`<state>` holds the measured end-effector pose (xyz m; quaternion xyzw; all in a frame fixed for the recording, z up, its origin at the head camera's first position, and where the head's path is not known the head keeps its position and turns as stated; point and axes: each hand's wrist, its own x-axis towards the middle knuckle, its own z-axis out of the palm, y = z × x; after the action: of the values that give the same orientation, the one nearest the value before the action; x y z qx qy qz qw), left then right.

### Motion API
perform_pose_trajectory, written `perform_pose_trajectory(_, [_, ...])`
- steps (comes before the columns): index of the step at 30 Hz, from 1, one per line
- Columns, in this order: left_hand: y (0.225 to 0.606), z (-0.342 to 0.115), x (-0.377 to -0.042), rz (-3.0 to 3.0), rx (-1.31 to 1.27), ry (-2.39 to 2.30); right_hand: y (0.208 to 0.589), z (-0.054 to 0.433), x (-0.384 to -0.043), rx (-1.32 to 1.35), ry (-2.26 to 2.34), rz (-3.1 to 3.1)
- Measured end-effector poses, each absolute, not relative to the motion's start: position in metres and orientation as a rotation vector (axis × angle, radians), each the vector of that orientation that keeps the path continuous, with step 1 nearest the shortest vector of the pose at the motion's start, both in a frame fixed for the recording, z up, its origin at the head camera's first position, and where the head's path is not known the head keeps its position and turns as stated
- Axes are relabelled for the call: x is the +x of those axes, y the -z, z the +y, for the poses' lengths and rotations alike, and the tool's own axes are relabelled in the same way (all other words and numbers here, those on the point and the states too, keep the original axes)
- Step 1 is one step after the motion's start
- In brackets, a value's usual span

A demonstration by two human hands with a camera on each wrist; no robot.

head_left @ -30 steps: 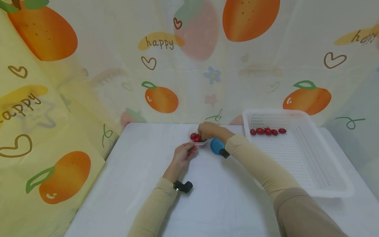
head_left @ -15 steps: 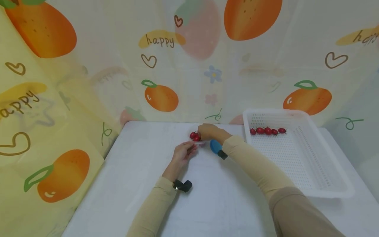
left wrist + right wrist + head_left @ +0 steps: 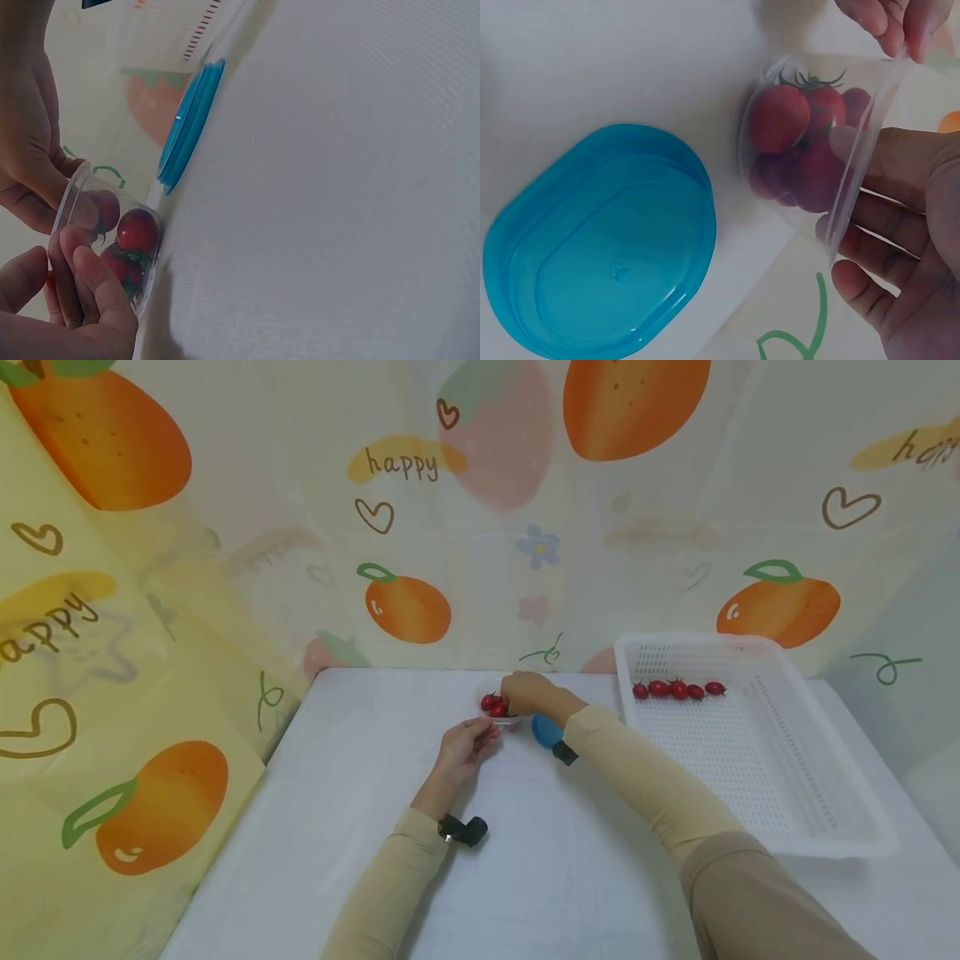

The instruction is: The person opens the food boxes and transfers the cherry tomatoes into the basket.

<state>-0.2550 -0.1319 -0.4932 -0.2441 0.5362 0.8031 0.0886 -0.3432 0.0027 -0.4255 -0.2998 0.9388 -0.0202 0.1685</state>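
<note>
A small clear plastic container [image 3: 504,722] with several red cherry tomatoes [image 3: 138,230] in it stands near the table's far edge. My left hand [image 3: 459,750] pinches its rim at the near side, fingertips against the clear wall. From the right, my right hand [image 3: 531,692] reaches over the rim. Its thumb and fingers lie around one cherry tomato [image 3: 816,180] inside, partly hidden by the rim and wall. On the table beside the container lies a blue lid [image 3: 622,247], partly covered by the right wrist in the head view.
A large white plastic basket [image 3: 750,752] stands at the right, with several cherry tomatoes [image 3: 678,690] in a row near its far end. Behind the white-covered table [image 3: 360,727] hangs a fruit-print curtain [image 3: 480,543]. A wrist camera [image 3: 465,831] sits on the left wrist.
The right forearm has shifted slightly to the left and covers a bit more of the blue lid. Both hands stay at the container, and the basket's tomatoes are unmoved.
</note>
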Motion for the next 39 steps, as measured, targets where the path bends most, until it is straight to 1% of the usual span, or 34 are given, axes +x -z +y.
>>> perform_pose_trajectory(13, [0.496, -0.132, -0.255, 1.594, -0.715, -2.413, 0.417, 0.009, -0.347, -0.95, 0.237, 2.678])
perform_pose_trajectory(19, [0.498, -0.131, -0.255, 1.591, -0.72, -2.404, 0.41, 0.023, -0.35, -0.957, 0.343, 2.672])
perform_pose_trajectory(28, [0.499, -0.129, -0.257, 1.593, -0.725, -2.418, 0.388, 0.046, -0.346, -0.999, 0.484, 2.669])
perform_pose_trajectory(39, [0.497, -0.13, -0.256, 1.58, -0.721, -2.424, 0.371, 0.072, -0.346, -0.95, 0.557, 2.737])
